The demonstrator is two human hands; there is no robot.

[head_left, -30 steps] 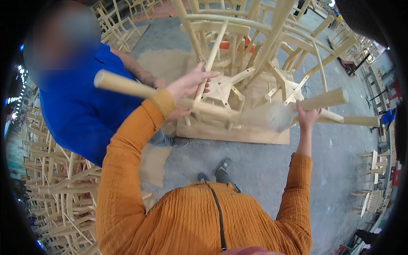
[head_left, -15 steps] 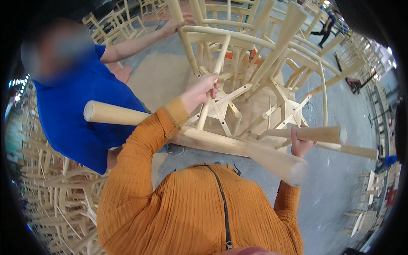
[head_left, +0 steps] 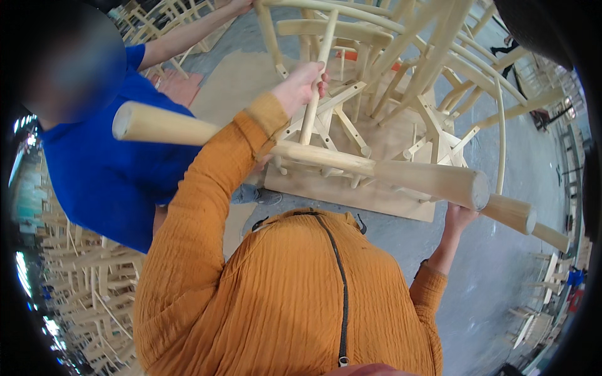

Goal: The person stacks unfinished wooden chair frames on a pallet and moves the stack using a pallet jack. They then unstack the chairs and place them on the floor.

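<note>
A pale unfinished wooden chair frame (head_left: pixel 332 159) is tilted in front of me, its thick legs pointing toward me and out to both sides. My left hand (head_left: pixel 303 88) is closed round a slim round rail (head_left: pixel 311 116) of this frame. At the right, my right hand (head_left: pixel 461 216) grips a thick chair leg (head_left: pixel 511 213) from below; its fingers are partly hidden behind the wood. Beyond, more chair frames (head_left: pixel 429 122) with crossed braces stand close together, overlapping this one. A co-worker's hand (head_left: pixel 241 5) is at the upper end of a chair post at the far left.
A co-worker in a blue shirt (head_left: pixel 119 163) stands close on my left. Brown cardboard (head_left: pixel 376 200) lies under the chairs on the grey floor (head_left: pixel 489 276). Chair frames are heaped at lower left (head_left: pixel 94 301); others stand at the back left (head_left: pixel 166 28). Benches (head_left: pixel 533 326) line the right.
The chairs and both my hands sit differently in the view: my left hand higher, my right further right. The near legs have swung up and right. The co-worker's arm appears higher and further left.
</note>
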